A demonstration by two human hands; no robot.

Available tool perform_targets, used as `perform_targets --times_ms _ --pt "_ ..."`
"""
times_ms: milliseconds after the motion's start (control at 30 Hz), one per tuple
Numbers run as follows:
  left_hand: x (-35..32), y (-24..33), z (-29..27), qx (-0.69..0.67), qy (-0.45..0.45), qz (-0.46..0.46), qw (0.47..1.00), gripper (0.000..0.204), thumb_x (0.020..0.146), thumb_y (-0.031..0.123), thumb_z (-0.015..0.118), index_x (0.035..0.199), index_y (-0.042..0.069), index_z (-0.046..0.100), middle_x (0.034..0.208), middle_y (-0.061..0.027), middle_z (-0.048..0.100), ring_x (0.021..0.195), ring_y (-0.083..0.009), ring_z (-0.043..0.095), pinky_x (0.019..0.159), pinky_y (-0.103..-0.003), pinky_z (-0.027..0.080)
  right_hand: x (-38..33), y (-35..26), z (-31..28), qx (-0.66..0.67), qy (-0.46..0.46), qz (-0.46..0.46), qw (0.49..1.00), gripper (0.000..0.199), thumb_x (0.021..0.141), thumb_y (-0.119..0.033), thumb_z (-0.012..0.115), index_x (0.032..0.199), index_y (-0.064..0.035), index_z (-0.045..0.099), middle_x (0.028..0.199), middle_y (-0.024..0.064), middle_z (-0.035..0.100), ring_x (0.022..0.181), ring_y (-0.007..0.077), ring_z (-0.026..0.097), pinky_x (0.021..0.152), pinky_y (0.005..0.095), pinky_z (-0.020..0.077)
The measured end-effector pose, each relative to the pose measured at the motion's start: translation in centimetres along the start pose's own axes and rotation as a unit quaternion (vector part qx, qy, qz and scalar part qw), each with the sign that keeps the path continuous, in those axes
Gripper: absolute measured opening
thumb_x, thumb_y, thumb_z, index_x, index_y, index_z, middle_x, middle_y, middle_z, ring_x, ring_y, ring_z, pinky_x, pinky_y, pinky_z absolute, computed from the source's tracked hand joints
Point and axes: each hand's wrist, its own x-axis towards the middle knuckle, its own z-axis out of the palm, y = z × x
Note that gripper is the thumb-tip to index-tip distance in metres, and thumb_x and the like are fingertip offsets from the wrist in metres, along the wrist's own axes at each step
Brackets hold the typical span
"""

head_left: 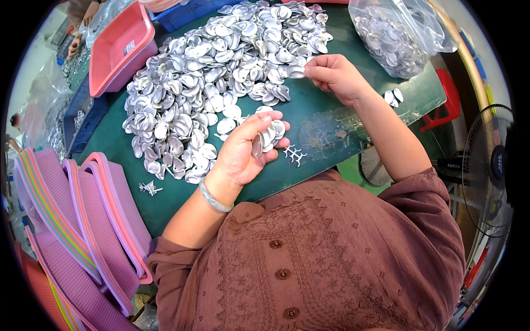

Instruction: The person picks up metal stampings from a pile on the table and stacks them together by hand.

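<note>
My left hand, palm up near the table's front edge, cups several silver leaf-shaped metal pieces under its thumb and fingers. To the right and farther off, my right hand pinches one silver leaf-shaped metal piece between thumb and fingertips, at the right edge of a big heap. That heap of similar metal pieces spreads over the green table. Small branched metal scraps lie just right of my left hand. Whether the held pieces differ from those in the heap, I cannot tell.
A clear bag of pieces stands at the far right, with a few loose pieces nearer. Pink basket and blue crate are left; lilac baskets stack near left. A fan stands right. Another person's hand shows far left.
</note>
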Motion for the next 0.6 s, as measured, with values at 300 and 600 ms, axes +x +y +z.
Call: perform_targets --times_ms 300,600 --pt "0.0 0.0 0.8 0.009 0.009 0.0 1.0 0.035 0.09 0.029 0.04 0.113 0.003 0.048 0.1 -0.013 0.057 0.079 -0.0219 0.061 0.054 -0.025 0.052 -2.1 -1.1 0.9 0.204 -0.117 0.06 0.97 0.009 0.078 -0.01 0.058 0.077 -0.0013 0.058 0.062 0.0003 0.051 0.047 0.0049 0.039 0.043 0.0178 0.0293" --pt "0.2 -0.3 1.0 -0.01 -0.016 -0.012 1.0 0.046 0.089 0.041 0.037 0.114 0.004 0.047 0.1 -0.0133 0.057 0.081 -0.0237 0.06 0.057 -0.027 0.051 -4.2 -1.4 3.4 0.19 -0.208 0.061 0.958 0.009 0.078 -0.011 0.058 0.078 -0.0018 0.059 0.061 -0.0013 0.053 0.049 0.0039 0.043 0.045 0.0157 0.0305"
